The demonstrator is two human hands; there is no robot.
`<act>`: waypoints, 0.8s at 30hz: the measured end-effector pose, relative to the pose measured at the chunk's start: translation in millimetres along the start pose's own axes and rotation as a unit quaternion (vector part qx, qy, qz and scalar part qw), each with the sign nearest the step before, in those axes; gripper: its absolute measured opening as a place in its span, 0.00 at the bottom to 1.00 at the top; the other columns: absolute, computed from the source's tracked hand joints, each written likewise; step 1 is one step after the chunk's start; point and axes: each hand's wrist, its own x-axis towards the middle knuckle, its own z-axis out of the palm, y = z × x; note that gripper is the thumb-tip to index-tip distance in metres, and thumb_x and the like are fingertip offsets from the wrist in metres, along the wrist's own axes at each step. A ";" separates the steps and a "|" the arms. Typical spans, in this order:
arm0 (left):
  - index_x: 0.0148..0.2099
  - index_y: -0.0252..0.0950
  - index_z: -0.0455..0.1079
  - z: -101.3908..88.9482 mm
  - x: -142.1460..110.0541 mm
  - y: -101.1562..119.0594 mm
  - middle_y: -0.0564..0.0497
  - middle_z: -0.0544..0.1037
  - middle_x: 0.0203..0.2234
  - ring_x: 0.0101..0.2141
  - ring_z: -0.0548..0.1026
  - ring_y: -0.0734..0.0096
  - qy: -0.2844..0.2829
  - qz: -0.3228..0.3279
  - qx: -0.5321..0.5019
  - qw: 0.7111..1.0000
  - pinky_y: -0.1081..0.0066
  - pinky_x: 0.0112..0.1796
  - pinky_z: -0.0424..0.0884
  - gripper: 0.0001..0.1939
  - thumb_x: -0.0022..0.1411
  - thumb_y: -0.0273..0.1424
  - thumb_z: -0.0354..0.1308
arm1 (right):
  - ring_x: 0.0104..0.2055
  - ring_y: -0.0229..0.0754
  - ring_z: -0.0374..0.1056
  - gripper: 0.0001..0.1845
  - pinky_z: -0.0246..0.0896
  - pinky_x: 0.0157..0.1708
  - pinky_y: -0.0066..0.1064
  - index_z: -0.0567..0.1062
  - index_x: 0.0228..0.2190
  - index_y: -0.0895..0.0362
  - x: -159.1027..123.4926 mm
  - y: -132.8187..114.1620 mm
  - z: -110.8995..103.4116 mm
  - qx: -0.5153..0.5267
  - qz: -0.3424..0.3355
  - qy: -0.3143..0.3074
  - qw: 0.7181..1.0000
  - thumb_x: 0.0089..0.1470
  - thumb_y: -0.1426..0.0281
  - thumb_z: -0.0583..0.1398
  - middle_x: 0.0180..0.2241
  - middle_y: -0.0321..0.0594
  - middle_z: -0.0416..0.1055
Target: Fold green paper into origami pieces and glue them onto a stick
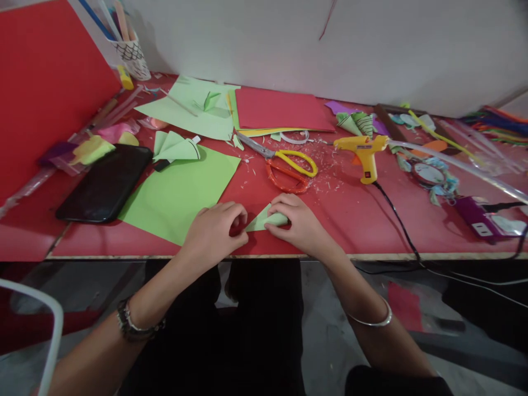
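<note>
A small folded piece of light green paper (pixel 264 219) lies near the front edge of the red table (pixel 355 214). My left hand (pixel 214 231) pinches its left tip with curled fingers. My right hand (pixel 299 220) presses down on its right end, fingers bent over the fold. Both hands touch the paper and rest on the table.
A green paper sheet (pixel 177 192) lies left of my hands, a black phone (pixel 107 184) beyond it. Yellow and orange scissors (pixel 289 165), a yellow glue gun (pixel 365 151) with its black cord, stacked red and green sheets (pixel 280 107), a folded green fan (pixel 175 147) and a pen cup (pixel 134 55) lie further back.
</note>
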 end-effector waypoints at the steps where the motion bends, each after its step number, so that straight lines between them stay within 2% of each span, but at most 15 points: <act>1: 0.30 0.37 0.61 0.0 0.2 -0.4 0.55 0.68 0.24 0.26 0.65 0.72 -0.002 0.000 0.004 1.000 0.73 0.26 0.56 0.05 0.47 0.27 0.52 | 0.37 0.41 0.60 0.04 0.55 0.38 0.32 0.69 0.29 0.56 -0.2 0.9 -0.5 0.007 -0.002 -0.001 1.000 0.48 0.69 0.58 0.34 0.38 0.66; 4: 0.32 0.37 0.62 0.2 -0.6 -2.9 0.54 0.69 0.26 0.27 0.66 0.71 -0.006 0.030 0.017 0.999 0.72 0.27 0.59 0.05 0.49 0.26 0.52 | 0.37 0.41 0.60 0.05 0.55 0.39 0.32 0.70 0.29 0.57 0.4 2.9 -0.3 0.012 -0.008 -0.009 1.000 0.49 0.68 0.58 0.34 0.39 0.66; 8: 0.43 0.37 0.65 2.5 -8.0 -6.4 0.49 0.70 0.43 0.41 0.68 0.65 0.023 0.161 0.059 0.985 0.67 0.41 0.62 0.12 0.55 0.25 0.49 | 0.38 0.41 0.59 0.07 0.54 0.39 0.33 0.70 0.31 0.57 1.6 4.8 1.7 -0.006 -0.013 -0.015 1.000 0.51 0.67 0.57 0.34 0.39 0.66; 10: 0.51 0.39 0.61 5.2 -13.3 -7.9 0.48 0.67 0.49 0.46 0.66 0.63 0.006 0.224 0.097 0.970 0.64 0.48 0.58 0.17 0.59 0.29 0.49 | 0.37 0.41 0.59 0.07 0.54 0.39 0.33 0.70 0.31 0.57 1.9 5.3 2.3 -0.011 -0.014 -0.018 1.000 0.51 0.66 0.56 0.34 0.39 0.66; 12: 0.56 0.38 0.57 8.7 -17.7 -9.9 0.47 0.65 0.52 0.48 0.65 0.62 -0.030 0.258 0.135 0.956 0.63 0.50 0.55 0.22 0.60 0.36 0.49 | 0.37 0.41 0.59 0.08 0.54 0.39 0.33 0.70 0.30 0.58 1.9 5.2 2.6 -0.011 -0.013 -0.018 1.000 0.52 0.66 0.56 0.33 0.39 0.65; 14: 0.59 0.36 0.53 12.1 -20.6 -12.8 0.46 0.61 0.55 0.49 0.63 0.60 -0.051 0.261 0.170 0.949 0.64 0.51 0.55 0.27 0.60 0.41 0.47 | 0.37 0.41 0.58 0.08 0.53 0.39 0.32 0.70 0.31 0.58 1.8 4.7 2.5 -0.009 -0.011 -0.015 1.000 0.51 0.66 0.56 0.34 0.40 0.65; 18: 0.61 0.37 0.48 13.7 -23.6 -20.8 0.48 0.59 0.57 0.53 0.60 0.62 -0.051 0.264 0.193 0.943 0.63 0.54 0.51 0.29 0.61 0.43 0.44 | 0.38 0.41 0.58 0.07 0.53 0.40 0.31 0.69 0.31 0.58 0.9 3.0 2.0 -0.011 -0.008 -0.015 1.000 0.51 0.67 0.56 0.34 0.39 0.65; 24: 0.62 0.42 0.45 1.6 -31.0 -34.4 0.52 0.58 0.57 0.55 0.57 0.64 -0.051 0.254 0.179 0.949 0.62 0.56 0.47 0.30 0.60 0.44 0.45 | 0.38 0.42 0.58 0.07 0.54 0.39 0.32 0.69 0.31 0.58 -4.1 3.0 -0.2 -0.029 0.018 -0.008 0.999 0.50 0.67 0.55 0.35 0.40 0.64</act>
